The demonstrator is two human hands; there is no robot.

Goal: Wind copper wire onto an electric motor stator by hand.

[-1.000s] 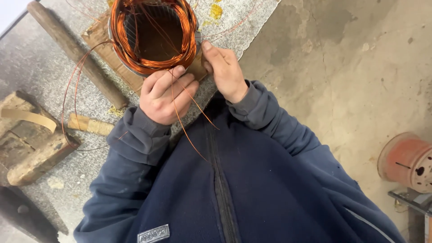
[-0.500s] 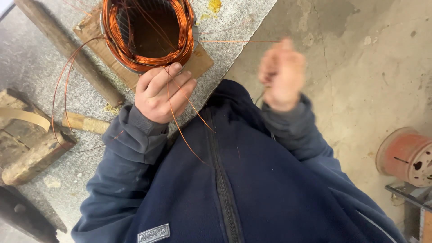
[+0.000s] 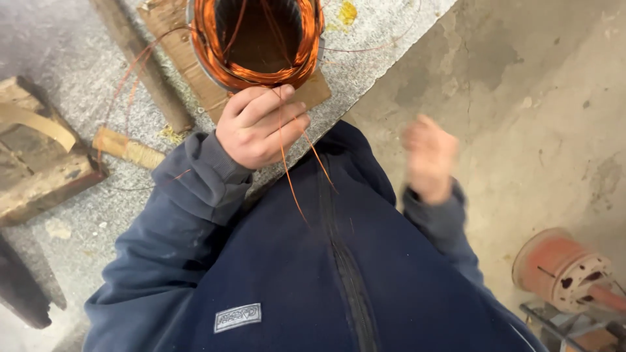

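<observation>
Hands now well apart: right hand (image 3: 428,156) pulled off to the side, away from the coil of copper wire (image 3: 257,42), over the concrete floor (image 3: 541,111). One second ago was touching the coil's near edge beside the other hand; half a second ago already lifted and blurred. Blurred now too, fingers seem loosely curled, but cannot tell if something thin is pinched between them. Means probably a pulling stroke on one strand, drawing it out of the winding, though no strand visible reaching that hand.

Left hand (image 3: 261,127) kept in nearly the same place, at the near rim of the coil, fingers folded closed around a few thin copper strands (image 3: 290,176), which hang down over the dark blue jacket (image 3: 313,274). Wrist bent, knuckles toward the camera, forearm coming up from lower left.

Coil standing on a piece of cardboard (image 3: 179,32) at the edge of the grey desk (image 3: 72,72), open side up. Wooden stick (image 3: 140,72) and wooden block (image 3: 39,163) lying to the left, reddish spool (image 3: 561,267) on the floor.
</observation>
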